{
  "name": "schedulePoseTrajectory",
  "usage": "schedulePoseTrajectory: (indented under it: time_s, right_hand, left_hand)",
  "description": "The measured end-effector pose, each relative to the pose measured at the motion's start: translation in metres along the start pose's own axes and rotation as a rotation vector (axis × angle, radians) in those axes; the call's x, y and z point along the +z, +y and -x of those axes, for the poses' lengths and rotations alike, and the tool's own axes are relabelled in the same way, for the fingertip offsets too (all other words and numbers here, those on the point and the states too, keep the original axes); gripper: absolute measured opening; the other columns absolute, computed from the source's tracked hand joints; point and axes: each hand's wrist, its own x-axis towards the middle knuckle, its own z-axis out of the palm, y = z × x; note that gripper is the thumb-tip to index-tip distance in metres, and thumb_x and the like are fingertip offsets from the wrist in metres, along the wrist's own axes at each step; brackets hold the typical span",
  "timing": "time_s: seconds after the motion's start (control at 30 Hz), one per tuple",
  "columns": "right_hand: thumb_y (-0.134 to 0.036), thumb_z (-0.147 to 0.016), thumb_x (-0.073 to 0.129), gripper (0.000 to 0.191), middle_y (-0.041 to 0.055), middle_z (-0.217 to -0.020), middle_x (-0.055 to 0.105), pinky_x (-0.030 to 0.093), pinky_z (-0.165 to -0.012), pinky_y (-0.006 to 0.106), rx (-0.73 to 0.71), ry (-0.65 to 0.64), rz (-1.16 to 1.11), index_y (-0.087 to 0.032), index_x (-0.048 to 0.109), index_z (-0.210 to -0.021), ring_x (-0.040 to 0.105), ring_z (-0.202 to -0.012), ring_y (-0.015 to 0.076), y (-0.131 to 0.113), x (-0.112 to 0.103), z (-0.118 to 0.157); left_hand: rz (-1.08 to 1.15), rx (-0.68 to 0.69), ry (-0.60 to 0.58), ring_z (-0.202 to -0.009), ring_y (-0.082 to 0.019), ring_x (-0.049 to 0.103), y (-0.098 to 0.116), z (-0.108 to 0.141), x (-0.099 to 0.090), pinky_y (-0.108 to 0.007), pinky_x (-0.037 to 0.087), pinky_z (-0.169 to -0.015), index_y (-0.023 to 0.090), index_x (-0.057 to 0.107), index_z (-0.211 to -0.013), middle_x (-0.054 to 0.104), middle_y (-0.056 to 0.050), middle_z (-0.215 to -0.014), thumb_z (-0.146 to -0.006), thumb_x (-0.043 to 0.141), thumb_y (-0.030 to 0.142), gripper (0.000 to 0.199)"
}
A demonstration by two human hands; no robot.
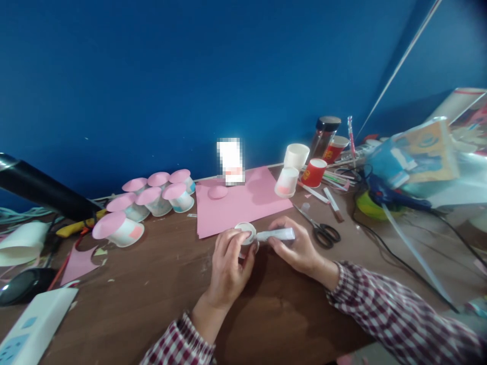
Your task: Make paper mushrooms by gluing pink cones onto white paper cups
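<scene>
My left hand (231, 258) is closed round a small white paper cup (243, 226), its round end turned up toward me; the fingers hide much of its side. In my right hand (294, 248) is a white tube that looks like a glue stick (280, 234), held level. Its narrow tip points left and meets the cup's edge or sits very near it. Behind the hands lie pink paper sheets (243, 203), with a pink paper disc (218, 192) on them. Scissors (323, 233) with black handles rest to the right of my right hand.
Several cups topped with pink discs (124, 228) stand at the left. White cups (287, 181) and a red cup (314, 172) are back right, near a dark-lidded bottle (327, 129). A power strip (40, 324) lies front left; a black cable (399, 258) and plastic bags (418, 157) are right.
</scene>
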Motion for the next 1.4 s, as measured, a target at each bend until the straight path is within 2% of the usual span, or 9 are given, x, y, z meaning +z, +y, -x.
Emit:
schedulePoseTrajectory:
  time_s: [0.4,0.97,1.2,1.4]
  right_hand:
    - [-0.023,-0.078,0.059,0.01,0.0009,-0.07,0.059,0.042,-0.052,0.022,0.015,-0.016,0.02,-0.017,0.056,-0.086,0.051,-0.057,0.0121,-0.001,0.0,-0.002]
    - [-0.022,-0.079,0.057,0.008,-0.0005,-0.069,0.057,0.042,-0.055,0.023,0.045,-0.01,0.055,-0.018,0.054,-0.085,0.051,-0.058,0.0123,0.0,-0.002,-0.005]
    - [-0.028,-0.079,0.061,0.012,-0.002,-0.068,0.056,0.041,-0.058,0.023,0.067,0.099,0.209,-0.019,0.053,-0.082,0.05,-0.06,0.012,0.009,-0.007,-0.013]
    - [-0.033,-0.077,0.064,0.022,0.0021,-0.078,0.061,0.045,-0.057,0.025,0.157,0.247,0.097,-0.017,0.055,-0.089,0.055,-0.062,0.0136,0.016,-0.027,-0.025]
  left_hand:
    - [-0.004,0.01,-0.038,-0.098,-0.02,0.053,0.0,0.001,-0.002,-0.037,0.046,-0.088,0.017,0.058,-0.108,0.056,-0.008,-0.1,-0.078,0.06,0.007,0.032]
    - [-0.015,0.033,-0.028,-0.094,-0.019,0.053,0.0,0.0,-0.002,-0.036,0.047,-0.084,0.017,0.06,-0.103,0.056,-0.007,-0.096,-0.077,0.061,0.006,0.028]
    - [-0.033,0.029,-0.026,-0.094,-0.019,0.054,0.0,0.0,-0.002,-0.036,0.047,-0.084,0.017,0.06,-0.102,0.057,-0.007,-0.095,-0.076,0.06,0.005,0.028]
    - [-0.053,0.046,-0.027,-0.092,-0.02,0.054,-0.002,0.0,-0.001,-0.036,0.047,-0.082,0.018,0.06,-0.104,0.057,-0.007,-0.095,-0.077,0.06,0.005,0.03]
